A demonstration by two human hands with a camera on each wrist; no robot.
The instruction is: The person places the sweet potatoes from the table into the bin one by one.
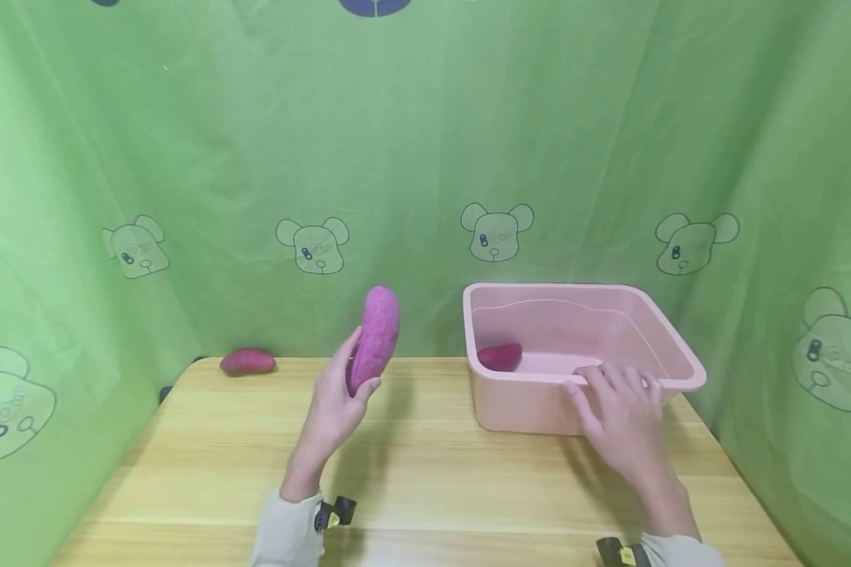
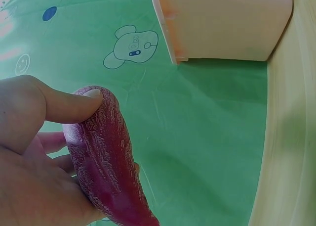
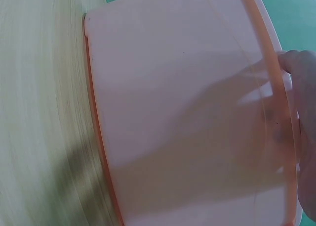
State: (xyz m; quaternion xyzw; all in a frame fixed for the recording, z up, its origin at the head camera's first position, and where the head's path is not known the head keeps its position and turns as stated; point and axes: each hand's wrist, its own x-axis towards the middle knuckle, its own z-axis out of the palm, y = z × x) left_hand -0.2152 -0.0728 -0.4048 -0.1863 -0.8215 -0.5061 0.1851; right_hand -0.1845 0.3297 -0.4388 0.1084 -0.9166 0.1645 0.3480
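A long, slightly curved purple sweet potato [image 1: 379, 327] stands nearly upright in my left hand [image 1: 336, 405], raised above the table. In the left wrist view, the thumb presses on one end of the wrinkled sweet potato [image 2: 111, 152] and the fingers wrap behind it. My right hand [image 1: 626, 417] grips the near rim of a pink plastic bin [image 1: 581, 289], its fingers hooked over the inside and the thumb outside. Inside the bin, at its left, lies a dark red sweet potato [image 1: 500, 357].
Another sweet potato [image 1: 248, 362] lies at the table's back left corner. The bin stands at the back right of the wooden table [image 1: 425, 488]. Green curtains [image 1: 411, 157] printed with bear faces hang close behind and on both sides.
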